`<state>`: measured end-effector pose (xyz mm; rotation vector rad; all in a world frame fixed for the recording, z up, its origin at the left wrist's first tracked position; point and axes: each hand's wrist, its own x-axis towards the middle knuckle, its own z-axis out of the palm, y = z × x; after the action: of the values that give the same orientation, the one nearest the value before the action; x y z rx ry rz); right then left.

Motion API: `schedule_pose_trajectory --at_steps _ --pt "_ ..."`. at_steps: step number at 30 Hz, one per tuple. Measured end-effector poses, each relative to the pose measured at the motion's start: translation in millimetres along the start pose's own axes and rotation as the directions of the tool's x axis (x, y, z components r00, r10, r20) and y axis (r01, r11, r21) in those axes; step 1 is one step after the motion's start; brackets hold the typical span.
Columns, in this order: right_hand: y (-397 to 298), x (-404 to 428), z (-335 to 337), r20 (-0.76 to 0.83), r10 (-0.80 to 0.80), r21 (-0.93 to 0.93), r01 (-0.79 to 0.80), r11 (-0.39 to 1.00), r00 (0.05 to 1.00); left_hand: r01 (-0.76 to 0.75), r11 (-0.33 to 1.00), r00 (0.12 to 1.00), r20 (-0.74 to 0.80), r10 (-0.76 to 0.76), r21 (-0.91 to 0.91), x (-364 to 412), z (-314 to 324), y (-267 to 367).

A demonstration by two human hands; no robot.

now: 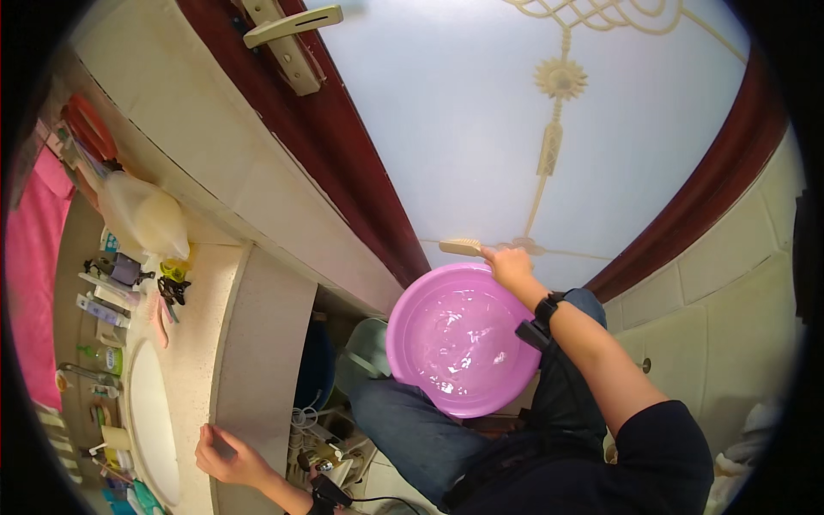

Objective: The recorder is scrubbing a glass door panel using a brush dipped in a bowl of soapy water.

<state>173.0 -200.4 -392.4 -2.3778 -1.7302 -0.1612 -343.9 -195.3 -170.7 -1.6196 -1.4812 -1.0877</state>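
My right hand [512, 265] grips the handle end of a cream-coloured brush [461, 246], held just beyond the far rim of a pink plastic basin [399, 347], bristles up. Water with bright ripples lies in the basin, which rests between my knees. A black strap with a small device sits on my right wrist. At the lower left, my left hand [230, 458] hovers by the edge of the washbasin counter [209, 322], thumb and fingertips close together around a gap. Whether anything small is pinched there cannot be made out.
A closed door with a frosted panel [450, 129] and metal handle [293, 26] stands ahead. On the left counter are a white sink [152, 418], a pink comb [158, 318], tubes and bottles. Beneath it, a translucent bucket [360, 347] and coiled white cable [306, 417] sit beside my leg.
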Motion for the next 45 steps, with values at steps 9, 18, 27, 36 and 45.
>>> schedule_pose_trajectory --at_steps 9,18,27,36,45 --pt "-1.5 -10.8 -19.2 -0.184 -0.042 0.019 0.047 0.999 0.982 0.042 0.999 0.999 -0.008 -0.042 0.012 -1.5 -2.1 1.5" --pt "-31.3 -127.5 50.9 0.380 0.037 0.155 -0.103 0.982 0.924 0.021 1.000 1.000 -0.011 -0.021 -0.016 -2.8 -0.1 -3.3" --pt "-66.3 -178.7 65.2 0.626 -0.057 0.297 -0.170 0.940 0.778 0.010 1.000 0.999 0.039 -0.010 -0.023 -3.4 -3.8 -4.2" --pt "-29.8 -159.3 -16.7 0.092 0.027 0.404 -0.063 0.913 0.995 -0.011 0.999 0.999 0.046 0.013 -0.038 -2.7 -3.5 -4.8" --pt "-45.9 -187.2 -40.1 0.023 0.046 0.485 -0.051 0.873 0.999 -0.026 0.999 1.000 0.013 0.027 -0.031 -4.8 1.9 -14.1"
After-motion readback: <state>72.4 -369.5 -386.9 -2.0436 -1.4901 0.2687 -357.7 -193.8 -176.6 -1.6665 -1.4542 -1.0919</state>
